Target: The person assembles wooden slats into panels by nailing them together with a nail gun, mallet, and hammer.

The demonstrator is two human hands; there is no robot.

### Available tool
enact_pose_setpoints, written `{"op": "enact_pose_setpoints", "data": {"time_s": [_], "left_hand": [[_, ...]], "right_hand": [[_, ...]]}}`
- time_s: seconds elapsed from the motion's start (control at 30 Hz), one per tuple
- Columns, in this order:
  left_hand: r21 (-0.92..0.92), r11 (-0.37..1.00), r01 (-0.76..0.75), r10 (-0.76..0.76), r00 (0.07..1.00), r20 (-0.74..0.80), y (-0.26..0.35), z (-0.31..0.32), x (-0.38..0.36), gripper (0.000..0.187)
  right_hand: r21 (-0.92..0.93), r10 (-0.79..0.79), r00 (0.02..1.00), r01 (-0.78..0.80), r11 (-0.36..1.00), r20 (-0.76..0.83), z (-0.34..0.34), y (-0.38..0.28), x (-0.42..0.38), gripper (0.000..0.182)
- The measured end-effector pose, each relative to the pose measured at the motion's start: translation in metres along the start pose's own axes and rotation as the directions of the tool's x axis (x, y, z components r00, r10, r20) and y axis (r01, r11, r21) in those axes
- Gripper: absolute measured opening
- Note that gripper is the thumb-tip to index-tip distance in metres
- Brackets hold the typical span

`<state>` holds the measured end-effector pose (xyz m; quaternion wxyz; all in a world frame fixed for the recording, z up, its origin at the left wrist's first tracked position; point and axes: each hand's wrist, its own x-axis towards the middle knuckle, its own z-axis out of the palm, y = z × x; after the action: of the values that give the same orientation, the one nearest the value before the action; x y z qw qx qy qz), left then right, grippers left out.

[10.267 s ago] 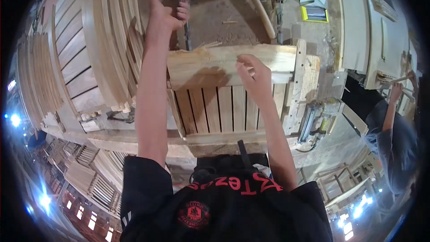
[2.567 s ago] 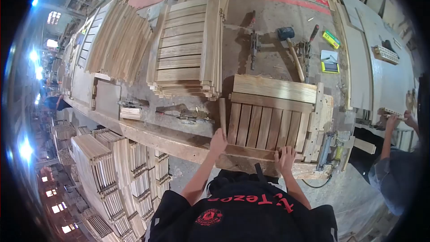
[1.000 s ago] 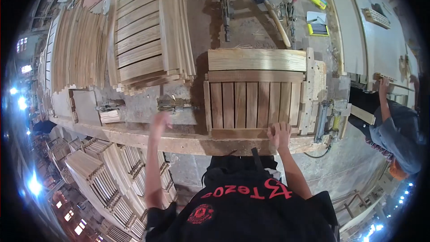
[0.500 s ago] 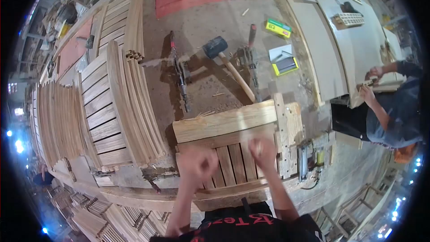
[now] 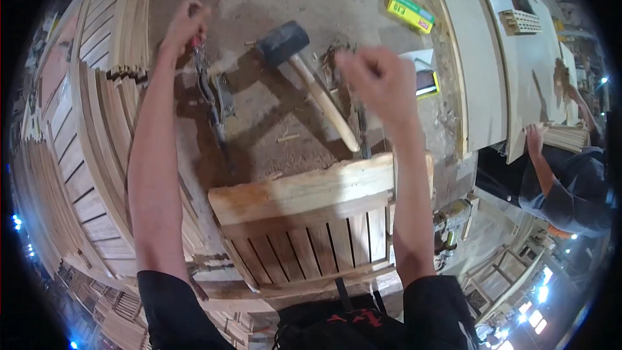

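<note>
My left hand [image 5: 186, 29] is closed around the red handle end of a metal bar clamp [image 5: 206, 84] lying on the bench. My right hand [image 5: 383, 84], smeared by motion, has curled fingers above a second clamp [image 5: 361, 120]; whatever is in them is hidden. A black-headed mallet [image 5: 321, 100] with a wooden handle lies between the two clamps. Nearest my body is a slatted wooden panel [image 5: 308, 246] with a thick, rough-edged board [image 5: 304, 188] along its far side. Both hands are beyond this panel, apart from it.
Stacked slatted panels and strips [image 5: 97, 155] line the left side. A green and yellow box [image 5: 410, 13] and an opened box [image 5: 426, 83] sit at the right. Further right, a co-worker [image 5: 564, 178] handles wood beside pale sheets [image 5: 476, 65]. Wood chips litter the bench.
Both hands have moved forward from over the slatted panel to the clamps. My left hand has taken hold of the left clamp's handle. The view has shifted.
</note>
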<state>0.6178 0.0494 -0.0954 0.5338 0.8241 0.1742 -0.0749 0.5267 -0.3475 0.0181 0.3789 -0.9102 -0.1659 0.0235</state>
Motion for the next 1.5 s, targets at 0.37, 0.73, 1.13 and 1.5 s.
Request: {"op": "enact_pose_setpoints", "data": {"time_s": [0.37, 0.73, 1.13, 1.5], "left_hand": [[-0.266, 0.892, -0.365, 0.200, 0.847, -0.493, 0.051, 0.035, -0.214, 0.036], [-0.079, 0.792, -0.605, 0.443, 0.659, -0.608, -0.046, 0.080, -0.271, 0.033], [0.134, 0.986, -0.104, 0.130, 0.970, -0.204, 0.070, 0.037, -0.469, 0.013], [0.507, 0.860, 0.048, 0.140, 0.935, -0.325, -0.135, -0.043, -0.620, 0.019]], "right_hand": [[0.374, 0.248, 0.968, -0.247, 0.894, 0.046, 0.008, 0.003, 0.013, 0.040], [0.360, -0.173, 0.919, 0.305, 0.882, -0.354, 0.059, 0.065, -0.065, 0.045], [0.165, 0.546, 0.589, -0.576, 0.801, -0.596, -0.124, 0.093, -0.298, 0.030], [0.179, 0.714, 0.696, -0.714, 0.677, 0.076, -0.156, 0.200, -0.465, 0.043]]}}
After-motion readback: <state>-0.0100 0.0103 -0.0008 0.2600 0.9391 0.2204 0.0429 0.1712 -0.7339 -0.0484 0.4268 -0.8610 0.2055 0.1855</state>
